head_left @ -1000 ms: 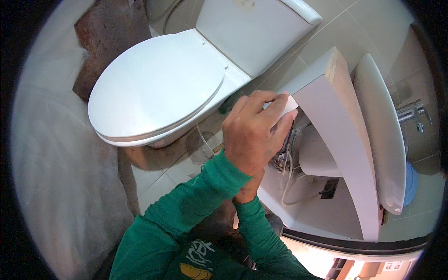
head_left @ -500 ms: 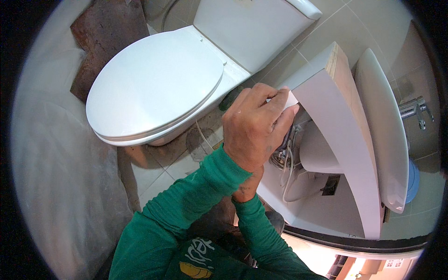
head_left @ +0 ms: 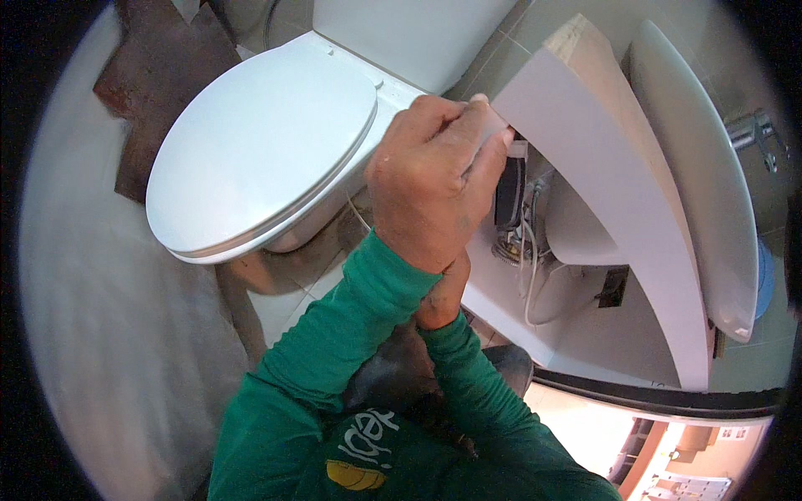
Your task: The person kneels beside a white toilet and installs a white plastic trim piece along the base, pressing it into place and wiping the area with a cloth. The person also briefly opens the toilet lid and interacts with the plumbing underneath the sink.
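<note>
My left hand (head_left: 426,175) is closed at the corner of a white curved cabinet panel (head_left: 601,150), thumb and forefinger pinching a small pale flat piece (head_left: 491,132). Whether that piece is loose or part of the cabinet I cannot tell. Under the left hand comes my right hand (head_left: 449,292); only its back and wrist show, and its fingers are hidden. A dark, long object with a light end (head_left: 511,192) stands just right of the left hand, partly covered by it. Raw wood shows along the panel's edge.
A white toilet (head_left: 267,146) with lid down stands to the left. Inside the cabinet are coiled hoses (head_left: 525,259) and a white basin drain cover (head_left: 581,225). A washbasin (head_left: 706,184) with a chrome tap (head_left: 756,138) sits at right. Brown sheets (head_left: 163,83) lie far left.
Both hands have moved slightly up and left in view, staying at the panel's corner. The head view has shifted; more of the dark object shows beside my left hand.
</note>
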